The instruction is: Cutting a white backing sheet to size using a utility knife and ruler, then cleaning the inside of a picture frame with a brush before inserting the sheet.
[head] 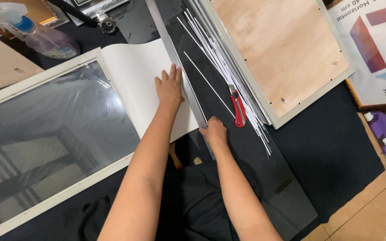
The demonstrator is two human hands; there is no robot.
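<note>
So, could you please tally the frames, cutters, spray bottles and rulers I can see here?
Frames: 2, a glazed frame and a face-down frame
Cutter: 1
Spray bottle: 1
Ruler: 1
Total: 5

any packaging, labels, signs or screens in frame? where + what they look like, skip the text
Printed box or insert sheet: top right corner, partly cut off; flat, white, with a red, purple and blue block graphic and dark lettering.
Spray bottle label: top left, on the clear bottle's lower part; too blurred to describe.
No screens or signs in view.
</note>
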